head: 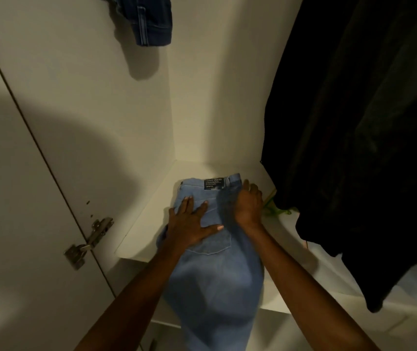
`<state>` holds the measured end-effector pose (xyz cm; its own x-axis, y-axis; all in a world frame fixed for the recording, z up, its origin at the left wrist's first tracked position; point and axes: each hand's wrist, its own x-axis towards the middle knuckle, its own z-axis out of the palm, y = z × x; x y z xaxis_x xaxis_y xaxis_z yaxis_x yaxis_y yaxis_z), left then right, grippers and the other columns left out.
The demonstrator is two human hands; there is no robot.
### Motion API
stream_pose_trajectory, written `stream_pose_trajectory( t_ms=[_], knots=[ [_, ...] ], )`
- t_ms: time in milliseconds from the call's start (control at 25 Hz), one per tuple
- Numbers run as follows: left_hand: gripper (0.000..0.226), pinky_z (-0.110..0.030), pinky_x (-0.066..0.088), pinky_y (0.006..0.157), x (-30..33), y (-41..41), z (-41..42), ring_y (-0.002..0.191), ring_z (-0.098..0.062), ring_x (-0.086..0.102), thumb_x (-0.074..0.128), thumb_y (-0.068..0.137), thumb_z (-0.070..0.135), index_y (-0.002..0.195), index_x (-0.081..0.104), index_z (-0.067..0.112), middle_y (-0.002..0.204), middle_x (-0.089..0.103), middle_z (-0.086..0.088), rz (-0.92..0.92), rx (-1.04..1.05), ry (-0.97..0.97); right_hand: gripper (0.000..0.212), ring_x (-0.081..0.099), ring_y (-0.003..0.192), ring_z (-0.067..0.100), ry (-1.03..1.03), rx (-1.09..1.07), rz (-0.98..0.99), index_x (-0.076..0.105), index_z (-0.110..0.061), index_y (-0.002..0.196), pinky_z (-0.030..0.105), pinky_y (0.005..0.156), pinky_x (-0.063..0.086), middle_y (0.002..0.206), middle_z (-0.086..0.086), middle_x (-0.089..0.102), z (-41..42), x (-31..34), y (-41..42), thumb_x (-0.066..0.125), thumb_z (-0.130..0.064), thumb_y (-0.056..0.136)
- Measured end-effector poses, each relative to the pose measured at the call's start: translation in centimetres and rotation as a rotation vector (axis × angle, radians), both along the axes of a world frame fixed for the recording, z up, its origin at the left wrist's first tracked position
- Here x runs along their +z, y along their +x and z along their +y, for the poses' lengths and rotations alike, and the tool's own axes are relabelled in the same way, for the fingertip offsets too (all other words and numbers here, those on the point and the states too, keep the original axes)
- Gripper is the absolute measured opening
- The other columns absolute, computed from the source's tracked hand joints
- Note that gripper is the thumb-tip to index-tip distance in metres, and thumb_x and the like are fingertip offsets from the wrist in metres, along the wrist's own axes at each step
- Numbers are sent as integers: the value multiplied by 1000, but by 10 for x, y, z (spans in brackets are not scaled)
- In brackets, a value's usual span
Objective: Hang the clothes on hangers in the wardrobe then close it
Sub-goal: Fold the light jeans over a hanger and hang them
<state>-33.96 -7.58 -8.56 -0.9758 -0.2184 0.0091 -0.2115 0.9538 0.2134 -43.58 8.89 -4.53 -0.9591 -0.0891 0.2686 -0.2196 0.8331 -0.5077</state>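
A pair of light blue jeans point(212, 262) is laid on a white shelf point(149, 224) inside the wardrobe, waistband toward the back, legs hanging over the front edge. The left hand point(189, 224) is pressed flat on the jeans, its grip spread. The right hand point(249, 206) is rested on the right side, fingers loosely extended. A dark garment point(359, 148) is hung at right, dark denim point(149, 19) above. A door hinge point(88, 243) is seen at left.

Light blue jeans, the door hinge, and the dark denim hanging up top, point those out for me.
light blue jeans point(217, 287): head view, on the bulging folded legs.
door hinge point(89, 243): head view, on its metal arm.
dark denim garment point(149, 19): head view, on the hanging cuff.
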Motion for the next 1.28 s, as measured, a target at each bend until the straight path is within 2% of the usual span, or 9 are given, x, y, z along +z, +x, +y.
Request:
stream_pose_trajectory(
  t_ms=[120, 280, 400, 480, 600, 800, 1040, 1160, 1280],
  knots=[
    [118, -57, -4, 123, -1, 0, -2, 157, -23, -8, 1, 57, 105, 160, 1, 47, 171, -11, -5, 40, -9, -14, 62, 20, 153, 34, 108, 260, 106, 27, -10, 160, 38, 122, 15, 166, 16, 23, 5, -20, 36, 50, -29, 105],
    [106, -54, -7, 123, -1, 2, -3, 157, -24, -12, 22, 70, 100, 160, 3, 47, 170, -14, -6, 47, -25, 19, 74, -3, 158, 25, 176, 315, -41, 10, -21, 164, 38, 125, -1, 171, 8, -1, 1, -35, 32, 41, -53, 104],
    [118, -55, -1, 124, 0, -8, -15, 155, -31, -17, 19, 61, 106, 160, 1, 46, 169, -19, -6, 38, -14, 110, 78, -6, 157, 24, 233, 241, -109, 4, -23, 164, 42, 127, -4, 171, 7, -4, -4, -42, 26, 23, -66, 102],
    [106, -55, 6, 126, 3, -18, -27, 156, -33, -14, 27, 74, 98, 161, 2, 43, 169, -18, 0, 31, 12, 161, 83, -5, 158, 23, 256, 181, -118, 3, -22, 164, 44, 127, -5, 171, 6, -2, -6, -44, 23, 17, -72, 99],
    [90, -53, 13, 126, -1, -26, -34, 157, -31, -8, 28, 88, 85, 162, 7, 39, 170, -14, 1, 40, 6, 125, 87, -3, 157, 24, 274, 137, -115, 2, -23, 164, 46, 127, -4, 171, 6, -1, -8, -48, 20, 17, -76, 96],
    [90, -56, 16, 125, -5, -31, -34, 157, -34, -4, 35, 89, 83, 162, 14, 35, 171, -9, -1, 44, 11, 118, 89, -4, 157, 25, 284, 210, -170, 2, -31, 163, 47, 126, -3, 171, 6, -2, -4, -37, 24, 20, -81, 93],
    [94, -58, 19, 123, -9, -25, -34, 156, -40, 2, 43, 87, 83, 161, 22, 30, 171, -3, -8, 130, -29, 143, 71, 0, 158, 23, 248, 287, -77, 6, -37, 162, 43, 127, -1, 171, 5, 3, 29, -47, 122, 22, -70, 101],
    [99, -51, 9, 127, 4, -29, -40, 156, -37, 1, 61, 86, 73, 163, 19, 27, 171, -4, -10, 28, -67, 266, 66, -1, 158, 28, 327, 237, -119, 9, -42, 161, 46, 127, 0, 171, 5, -1, 29, -49, 136, 19, -69, 102],
    [107, -46, 19, 126, 25, 6, -36, 152, -29, 23, 68, 75, 80, 159, 32, 24, 166, 24, -6, 56, -102, 560, 67, -6, 157, 28, 361, 239, -179, 7, -44, 161, 47, 127, -2, 171, 4, -5, 26, -47, 134, 15, -72, 100]
  ],
)
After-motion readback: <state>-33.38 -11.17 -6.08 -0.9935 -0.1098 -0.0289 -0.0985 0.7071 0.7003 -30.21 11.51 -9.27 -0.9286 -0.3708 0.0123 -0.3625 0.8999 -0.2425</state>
